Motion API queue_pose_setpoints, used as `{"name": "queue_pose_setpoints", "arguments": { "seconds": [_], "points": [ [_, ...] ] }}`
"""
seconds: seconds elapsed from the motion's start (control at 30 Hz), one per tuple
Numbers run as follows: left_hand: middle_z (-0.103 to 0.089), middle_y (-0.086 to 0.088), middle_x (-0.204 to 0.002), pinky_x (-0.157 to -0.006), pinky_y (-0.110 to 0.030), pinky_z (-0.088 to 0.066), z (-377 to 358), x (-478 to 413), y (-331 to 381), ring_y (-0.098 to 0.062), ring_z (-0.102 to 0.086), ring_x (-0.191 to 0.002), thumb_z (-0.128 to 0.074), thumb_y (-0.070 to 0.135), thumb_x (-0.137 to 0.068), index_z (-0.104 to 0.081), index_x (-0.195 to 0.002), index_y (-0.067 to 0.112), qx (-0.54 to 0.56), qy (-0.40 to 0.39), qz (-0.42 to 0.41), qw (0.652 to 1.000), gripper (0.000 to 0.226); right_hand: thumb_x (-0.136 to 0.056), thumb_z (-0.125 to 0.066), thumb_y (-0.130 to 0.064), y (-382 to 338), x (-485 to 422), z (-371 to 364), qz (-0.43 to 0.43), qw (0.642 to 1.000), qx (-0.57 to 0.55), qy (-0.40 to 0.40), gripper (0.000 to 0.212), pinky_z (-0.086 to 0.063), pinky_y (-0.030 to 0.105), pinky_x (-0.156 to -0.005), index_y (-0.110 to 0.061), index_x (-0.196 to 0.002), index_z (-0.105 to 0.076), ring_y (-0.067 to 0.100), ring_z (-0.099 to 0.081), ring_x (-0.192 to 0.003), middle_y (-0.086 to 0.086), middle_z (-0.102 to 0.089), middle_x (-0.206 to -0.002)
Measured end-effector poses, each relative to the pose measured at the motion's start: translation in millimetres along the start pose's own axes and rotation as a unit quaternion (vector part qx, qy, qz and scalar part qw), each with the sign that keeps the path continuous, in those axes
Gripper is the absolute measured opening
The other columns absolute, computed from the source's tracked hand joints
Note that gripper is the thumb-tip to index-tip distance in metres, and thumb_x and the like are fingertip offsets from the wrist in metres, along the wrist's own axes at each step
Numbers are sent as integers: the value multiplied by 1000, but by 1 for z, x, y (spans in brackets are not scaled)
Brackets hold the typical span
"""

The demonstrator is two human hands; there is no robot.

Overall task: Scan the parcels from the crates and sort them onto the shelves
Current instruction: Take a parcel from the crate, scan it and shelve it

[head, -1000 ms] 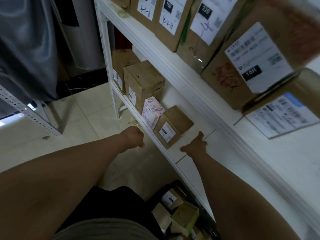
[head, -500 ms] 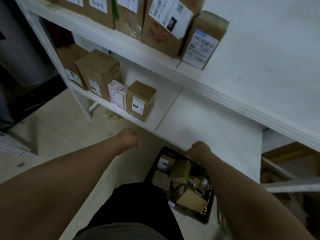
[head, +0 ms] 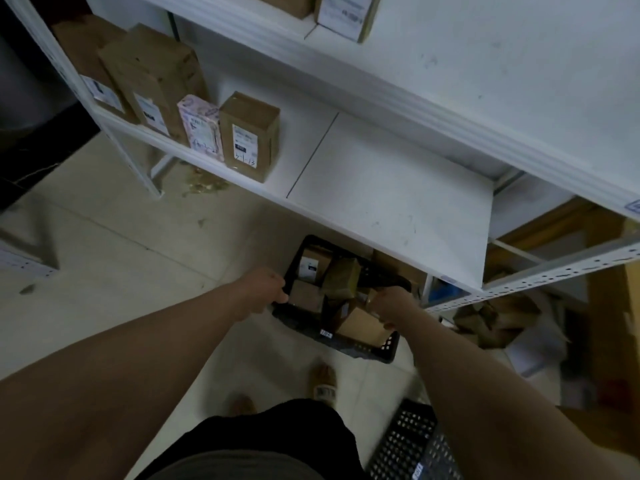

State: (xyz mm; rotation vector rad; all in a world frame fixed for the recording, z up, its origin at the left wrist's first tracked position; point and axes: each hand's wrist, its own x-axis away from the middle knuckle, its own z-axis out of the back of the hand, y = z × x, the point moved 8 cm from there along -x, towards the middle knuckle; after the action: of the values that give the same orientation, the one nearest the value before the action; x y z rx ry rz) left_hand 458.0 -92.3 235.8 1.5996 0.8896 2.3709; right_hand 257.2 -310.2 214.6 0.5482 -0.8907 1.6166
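A black crate (head: 360, 346) stands on the floor under the lower shelf (head: 381, 188), with several brown parcels (head: 341, 278) inside. My right hand (head: 389, 303) reaches into it, fingers curled over the top edge of a tan parcel (head: 360, 327). My left hand (head: 265, 289) is curled into a fist at the crate's left rim, and nothing shows in it. On the lower shelf a labelled brown box (head: 249, 136) stands upright beside a pink box (head: 201, 128) and taller brown boxes (head: 152, 81).
A second black perforated crate (head: 412, 445) lies at the bottom right. Crumpled cardboard (head: 495, 320) sits on the floor to the right, behind a perforated metal rail (head: 561, 268). More parcels (head: 346, 12) stand on the upper shelf. My sandalled foot (head: 323, 379) is just before the crate.
My view has dropped from the shelves to the floor crate. My right hand left the shelf edge and went down into the crate; my left fist moved down to its rim.
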Motion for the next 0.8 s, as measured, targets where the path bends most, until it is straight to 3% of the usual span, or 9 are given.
{"name": "queue_pose_setpoints", "arguments": {
  "seconds": [0.13,0.17,0.23,0.3,0.4,0.5,0.6,0.7,0.8],
  "points": [
    [-57,-14,-133,-81,-28,-45,-28,-9,13,-27,-56,-114,-71,9,-93,-59,-132,4,-5,4,2,1000,41,-98,-54,-15,12,-14,11,34,999,-5,-3,15,-52,35,-72,-2,-99,-62,26,-59,-83,12,-59,-87],
    [-58,-12,-125,-80,-27,-45,-36,-12,16,-26,-58,-110,-70,9,-94,-62,-125,5,-7,5,6,1000,33,-99,-55,-17,16,-20,14,39,999,-4,-5,13,-54,36,-75,-5,-96,-59,27,-60,-86,11,-60,-89],
    [-55,-5,-98,-69,-25,-44,-54,-20,20,-15,-54,-83,-68,7,-95,-60,-92,13,-16,7,13,1000,10,-99,-57,-20,26,-38,16,41,999,6,-20,13,-56,38,-82,-8,-98,-57,30,-63,-95,14,-63,-99],
    [-45,1,-80,-59,-20,-37,-75,-29,23,-7,-43,-69,-64,5,-96,-46,-74,20,-34,4,21,999,32,-95,-62,-20,34,-62,19,52,998,1,-34,25,-55,35,-79,-5,-115,-63,26,-62,-92,15,-66,-106],
    [-45,1,-77,-57,-20,-38,-102,-47,21,-8,-44,-67,-65,3,-93,-48,-75,19,-26,14,39,999,29,-92,-65,-23,40,-95,25,51,997,-16,-58,37,-52,33,-73,-4,-124,-65,21,-58,-83,15,-70,-109],
    [-52,-2,-80,-71,-29,-47,-123,-68,22,-9,-48,-68,-65,3,-91,-54,-87,13,-17,34,40,998,15,-94,-64,-23,40,-123,24,46,995,-31,-89,35,-49,29,-60,-1,-121,-67,17,-57,-69,17,-71,-103],
    [-55,5,-83,-93,-35,-52,-141,-92,20,-13,-56,-77,-65,6,-92,-55,-84,22,-4,43,43,998,21,-94,-63,-20,41,-156,14,64,993,-34,-96,32,-46,26,-53,1,-118,-67,14,-54,-61,25,-69,-116],
    [-56,6,-85,-97,-38,-54,-156,-120,8,-19,-60,-91,-66,8,-92,-58,-91,21,9,41,57,997,15,-96,-61,-18,40,-184,-4,95,990,-14,-100,33,-56,39,-76,5,-120,-65,33,-65,-84,30,-65,-121],
    [-58,4,-87,-94,-36,-53,-169,-157,-11,-15,-59,-83,-65,6,-92,-59,-89,22,28,43,62,997,18,-101,-55,-18,47,-219,-30,86,989,22,-117,35,-49,53,-101,4,-127,-62,45,-59,-118,30,-62,-127]
  ]
}}
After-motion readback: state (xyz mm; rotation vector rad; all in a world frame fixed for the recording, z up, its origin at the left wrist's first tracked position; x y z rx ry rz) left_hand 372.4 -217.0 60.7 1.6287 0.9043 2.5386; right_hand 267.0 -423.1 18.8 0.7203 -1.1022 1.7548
